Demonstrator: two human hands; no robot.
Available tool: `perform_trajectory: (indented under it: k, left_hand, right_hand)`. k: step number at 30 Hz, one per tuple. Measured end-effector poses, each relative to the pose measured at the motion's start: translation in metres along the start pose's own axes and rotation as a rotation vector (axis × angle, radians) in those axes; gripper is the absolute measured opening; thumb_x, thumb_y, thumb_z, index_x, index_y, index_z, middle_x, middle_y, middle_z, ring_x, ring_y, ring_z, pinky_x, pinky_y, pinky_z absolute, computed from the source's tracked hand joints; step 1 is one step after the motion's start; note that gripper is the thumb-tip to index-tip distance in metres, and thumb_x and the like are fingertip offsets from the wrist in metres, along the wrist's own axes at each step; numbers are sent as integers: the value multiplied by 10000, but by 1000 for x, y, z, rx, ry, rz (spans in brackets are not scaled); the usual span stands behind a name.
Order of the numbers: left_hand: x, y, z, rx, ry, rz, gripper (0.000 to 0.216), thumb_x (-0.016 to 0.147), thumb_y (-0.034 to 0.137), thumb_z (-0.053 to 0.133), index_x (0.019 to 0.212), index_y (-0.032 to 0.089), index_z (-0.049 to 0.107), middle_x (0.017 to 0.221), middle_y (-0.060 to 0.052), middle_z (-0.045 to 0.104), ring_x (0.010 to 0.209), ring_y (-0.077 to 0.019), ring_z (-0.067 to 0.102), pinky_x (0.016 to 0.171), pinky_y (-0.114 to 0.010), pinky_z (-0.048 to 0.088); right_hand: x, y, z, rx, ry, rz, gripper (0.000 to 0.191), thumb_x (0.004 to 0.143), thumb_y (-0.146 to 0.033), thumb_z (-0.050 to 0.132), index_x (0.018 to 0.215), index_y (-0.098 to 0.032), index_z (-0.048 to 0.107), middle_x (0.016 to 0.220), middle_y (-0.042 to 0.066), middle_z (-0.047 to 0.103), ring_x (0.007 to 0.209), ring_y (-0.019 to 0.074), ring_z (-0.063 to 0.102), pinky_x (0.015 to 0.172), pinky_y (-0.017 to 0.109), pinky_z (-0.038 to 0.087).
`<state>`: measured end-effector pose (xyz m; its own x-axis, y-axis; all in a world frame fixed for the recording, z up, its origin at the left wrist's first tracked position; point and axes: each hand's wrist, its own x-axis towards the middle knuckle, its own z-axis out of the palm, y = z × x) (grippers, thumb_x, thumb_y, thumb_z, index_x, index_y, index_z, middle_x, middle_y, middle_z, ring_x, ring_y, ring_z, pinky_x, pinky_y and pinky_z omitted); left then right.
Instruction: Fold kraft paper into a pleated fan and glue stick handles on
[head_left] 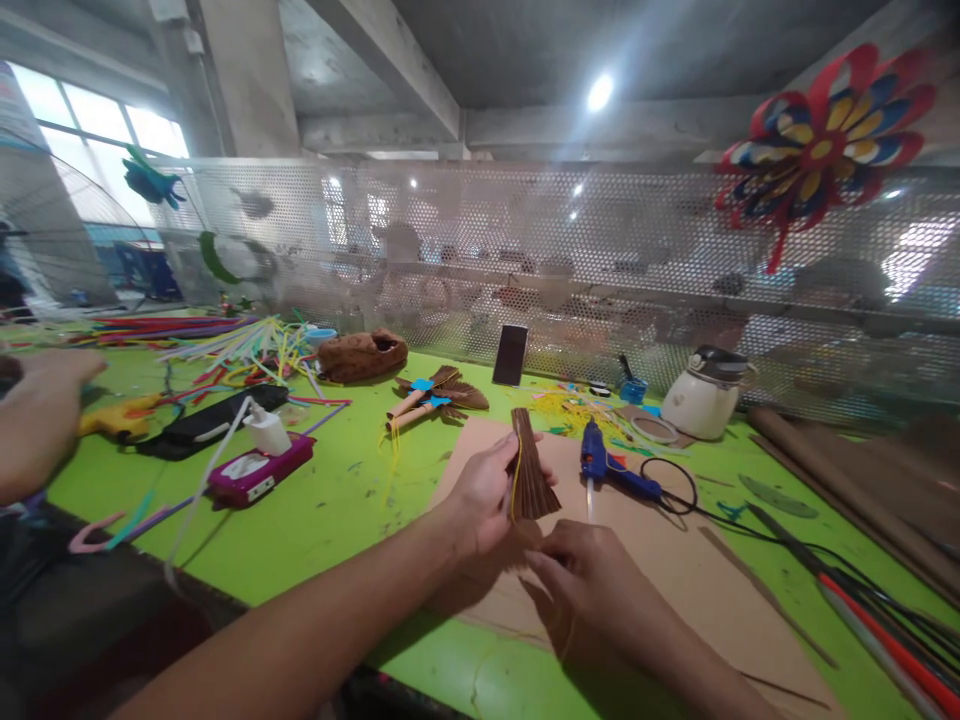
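My left hand is closed around a brown pleated paper piece, folded together narrow at the top and fanning wider at the bottom. A thin yellow string runs down the left side of its folds. Just below, my right hand pinches thumb and fingers together on what looks like the string's end; a faint yellow strand hangs beneath it. Both hands are over a tan cardboard sheet. A blue glue gun lies on the sheet to the right, its nozzle side near the pleated piece.
Finished brown pleated pieces with blue ties lie behind. A purple power strip, a yellow glue gun and another person's arm are at left. A phone, kettle and brown rolls stand farther back and right.
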<state>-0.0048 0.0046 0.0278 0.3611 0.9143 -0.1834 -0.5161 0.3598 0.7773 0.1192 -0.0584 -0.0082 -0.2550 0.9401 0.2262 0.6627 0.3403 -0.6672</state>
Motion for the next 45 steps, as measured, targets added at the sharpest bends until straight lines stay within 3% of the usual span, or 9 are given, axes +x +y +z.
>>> perform_trajectory:
  k: [4, 6, 11, 14, 19, 24, 29, 37, 45]
  left_hand:
    - [2, -1, -3, 18, -25, 60, 235, 916, 318, 345, 993, 157, 498, 623, -21, 562, 558, -142, 566, 560, -282, 459]
    - [3, -3, -4, 65, -32, 85, 226, 915, 319, 342, 975, 161, 491, 615, -23, 567, 544, -144, 558, 533, -270, 441]
    - [2, -10, -2, 52, -106, 114, 193, 915, 330, 346, 930, 178, 464, 655, -26, 584, 556, -140, 557, 564, -277, 445]
    - [2, -15, 0, 2, -148, 146, 136, 909, 292, 373, 918, 189, 462, 685, -9, 568, 600, -133, 564, 590, -267, 446]
    - [6, -23, 0, -65, -226, 151, 113, 889, 295, 425, 862, 193, 466, 750, -20, 561, 731, -167, 596, 674, -315, 470]
    - [6, -25, -1, -25, -199, 233, 117, 882, 277, 455, 815, 185, 484, 747, -10, 539, 714, -123, 548, 723, -266, 442]
    - [4, -26, -2, 40, -156, 181, 167, 867, 363, 485, 853, 198, 502, 797, -14, 538, 717, -128, 530, 690, -263, 429]
    - [1, -27, -1, 49, -273, 175, 137, 855, 320, 495, 870, 185, 513, 782, -11, 531, 685, -119, 516, 647, -256, 419]
    - [-1, -19, -3, 295, -230, 192, 161, 748, 283, 612, 824, 153, 555, 835, -57, 583, 784, -158, 562, 722, -295, 442]
  right_hand:
    - [0, -7, -31, -25, 11, 67, 326, 792, -342, 520, 541, -166, 632, 555, 50, 616, 533, 165, 523, 501, 267, 347]
    - [1, -7, -42, -18, 93, 71, 383, 798, -399, 511, 498, -175, 592, 524, 40, 598, 510, 159, 509, 490, 271, 352]
    - [9, 1, -39, 61, 377, 22, 214, 782, -361, 557, 749, -172, 650, 823, 73, 657, 725, 189, 582, 638, 298, 450]
    - [15, 0, -27, 91, 366, 35, 262, 750, -334, 576, 945, -168, 627, 968, 95, 636, 815, 210, 577, 642, 316, 473]
    - [20, -4, -19, 245, 346, 104, 316, 737, -304, 572, 1014, -153, 579, 992, 105, 627, 793, 201, 590, 616, 320, 496]
    - [18, -5, -20, 257, 367, 99, 296, 748, -323, 550, 987, -154, 592, 971, 102, 608, 804, 206, 586, 629, 332, 503]
    - [17, -7, -17, 217, 365, 102, 294, 749, -319, 560, 988, -157, 618, 945, 94, 593, 759, 196, 577, 585, 314, 500]
    - [18, -5, -17, 174, 329, 87, 196, 776, -294, 536, 876, -158, 635, 840, 76, 623, 685, 183, 590, 578, 300, 498]
    - [18, 3, -21, 193, 418, 105, 217, 778, -346, 556, 804, -145, 635, 685, 60, 667, 573, 172, 600, 530, 275, 474]
